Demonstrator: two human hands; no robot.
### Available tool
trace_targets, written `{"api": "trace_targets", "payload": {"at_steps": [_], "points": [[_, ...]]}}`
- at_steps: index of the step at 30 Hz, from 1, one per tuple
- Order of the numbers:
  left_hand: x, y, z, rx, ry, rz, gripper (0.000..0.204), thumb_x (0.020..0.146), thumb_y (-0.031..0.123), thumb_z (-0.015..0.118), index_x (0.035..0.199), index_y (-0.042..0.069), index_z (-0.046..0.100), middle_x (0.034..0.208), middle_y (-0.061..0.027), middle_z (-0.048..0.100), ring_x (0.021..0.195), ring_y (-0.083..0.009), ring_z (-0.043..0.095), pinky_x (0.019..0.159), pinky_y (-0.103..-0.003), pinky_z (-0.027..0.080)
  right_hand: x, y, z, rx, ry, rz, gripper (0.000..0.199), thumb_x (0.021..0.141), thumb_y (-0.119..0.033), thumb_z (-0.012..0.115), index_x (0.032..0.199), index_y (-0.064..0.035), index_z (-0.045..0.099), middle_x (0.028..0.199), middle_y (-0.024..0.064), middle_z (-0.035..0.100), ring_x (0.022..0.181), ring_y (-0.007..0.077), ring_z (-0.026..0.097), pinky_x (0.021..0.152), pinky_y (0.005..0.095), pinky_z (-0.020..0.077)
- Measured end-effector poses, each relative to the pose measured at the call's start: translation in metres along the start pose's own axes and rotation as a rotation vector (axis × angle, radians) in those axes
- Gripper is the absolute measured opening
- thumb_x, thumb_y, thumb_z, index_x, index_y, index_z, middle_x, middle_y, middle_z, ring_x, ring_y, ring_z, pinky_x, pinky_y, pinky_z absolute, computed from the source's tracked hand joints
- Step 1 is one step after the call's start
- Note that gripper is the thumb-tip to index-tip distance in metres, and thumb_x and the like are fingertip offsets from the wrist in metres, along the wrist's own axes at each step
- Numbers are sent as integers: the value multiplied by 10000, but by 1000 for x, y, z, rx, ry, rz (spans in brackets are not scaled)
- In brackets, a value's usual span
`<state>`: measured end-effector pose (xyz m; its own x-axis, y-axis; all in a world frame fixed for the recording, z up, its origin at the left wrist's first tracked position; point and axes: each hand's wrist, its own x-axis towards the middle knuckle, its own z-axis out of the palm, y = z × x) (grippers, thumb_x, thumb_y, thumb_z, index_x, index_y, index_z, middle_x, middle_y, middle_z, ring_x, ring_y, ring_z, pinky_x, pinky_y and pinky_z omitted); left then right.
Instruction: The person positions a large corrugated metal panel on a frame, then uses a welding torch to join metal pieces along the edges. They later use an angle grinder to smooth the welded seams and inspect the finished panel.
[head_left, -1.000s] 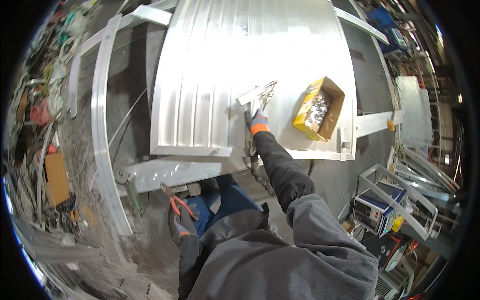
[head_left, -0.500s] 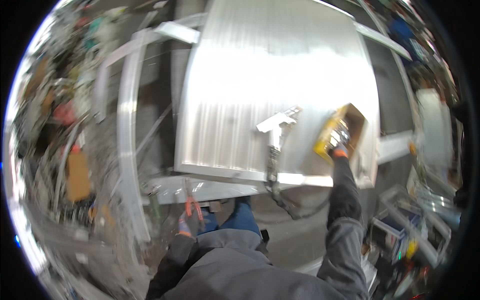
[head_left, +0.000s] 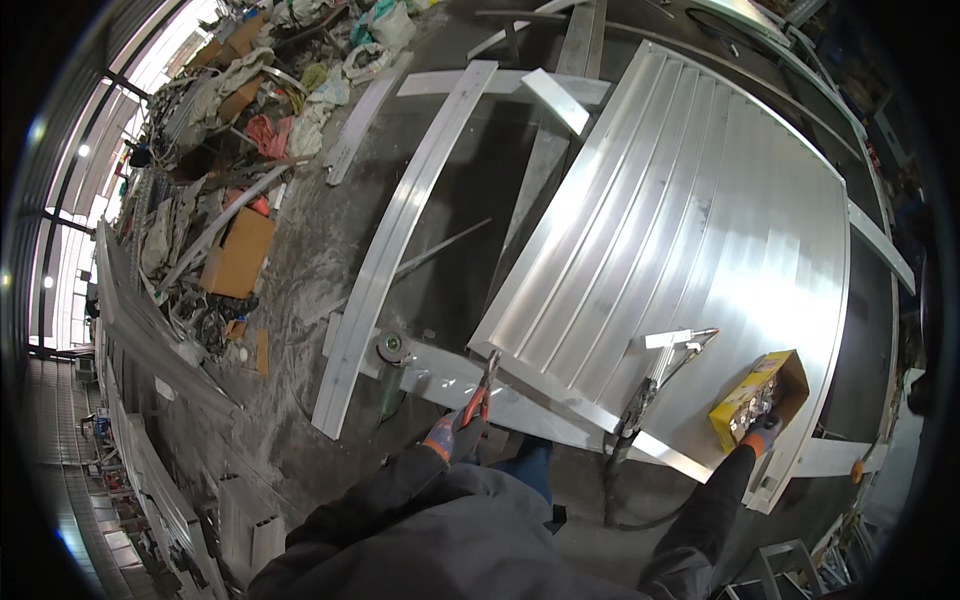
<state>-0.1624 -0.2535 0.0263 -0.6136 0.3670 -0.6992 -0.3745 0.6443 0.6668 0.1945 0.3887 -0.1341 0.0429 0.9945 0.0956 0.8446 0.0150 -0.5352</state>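
My left hand (head_left: 455,434), in a grey glove with an orange cuff, is closed round red-handled pliers (head_left: 481,396). Their jaws point up at the near-left corner of a large ribbed aluminium panel (head_left: 640,240). At the panel's near-right part, my right hand (head_left: 764,432), gloved alike, is at the near end of an open yellow cardboard box (head_left: 735,408) with small shiny metal pieces inside. The fingers reach over its contents and are partly hidden, so whether they grip anything is unclear. Between the hands, a welding torch (head_left: 645,395) with a dark cable lies across the panel.
Long aluminium bars (head_left: 405,230) lie left of the panel and beneath it. An angle grinder (head_left: 391,352) rests near the panel's left corner. Scrap, sacks and a brown carton (head_left: 238,252) are piled at far left. The torch cable (head_left: 612,490) hangs over the near edge.
The view has swung left and sharpened, so the panel appears tilted and farther right. My left hand still holds the pliers by the corner. My right hand has drawn slightly toward the box's near end.
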Motion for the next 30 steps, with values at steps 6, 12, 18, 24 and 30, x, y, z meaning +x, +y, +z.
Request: {"api": "trace_targets", "payload": {"at_steps": [6, 12, 18, 24, 30], "points": [[20, 2, -36, 12, -210, 45, 318, 1003, 289, 628, 1171, 19, 628, 888, -28, 656, 821, -116, 625, 673, -291, 513, -194, -123, -44, 742, -227, 292, 144, 1004, -129, 565, 1112, -85, 650, 826, -26, 612, 567, 68, 455, 488, 235, 372], [25, -6, -82, 33, -448, 161, 334, 1018, 153, 626, 1326, 28, 590, 978, -35, 664, 853, -107, 596, 723, -271, 514, -446, -344, -71, 972, -707, 297, 242, 990, -85, 624, 1196, 43, 624, 888, 74, 636, 733, 158, 627, 641, 293, 532], [-8, 15, -124, 168, -450, 297, 507, 1001, 238, 617, 1454, 42, 503, 1156, -159, 674, 1009, -244, 659, 873, -368, 521, -486, -442, -92, 963, -843, 358, 244, 989, -39, 611, 1209, 64, 622, 886, 105, 688, 769, 172, 673, 710, 303, 561], [-28, 18, -149, 587, -409, 498, 618, 989, 185, 544, 1550, 21, 346, 1407, -236, 539, 1263, -403, 556, 1054, -439, 454, -501, -439, -82, 921, -872, 258, 229, 973, 11, 617, 1197, 53, 641, 861, 93, 696, 765, 150, 670, 720, 287, 551], [-38, 15, -155, 729, -418, 526, 681, 966, 138, 477, 1595, 15, 245, 1498, -237, 446, 1307, -403, 519, 1075, -457, 444, -500, -434, -79, 826, -925, 150, 275, 990, -39, 632, 1260, 13, 645, 926, 50, 698, 811, 109, 659, 703, 257, 542]]}}
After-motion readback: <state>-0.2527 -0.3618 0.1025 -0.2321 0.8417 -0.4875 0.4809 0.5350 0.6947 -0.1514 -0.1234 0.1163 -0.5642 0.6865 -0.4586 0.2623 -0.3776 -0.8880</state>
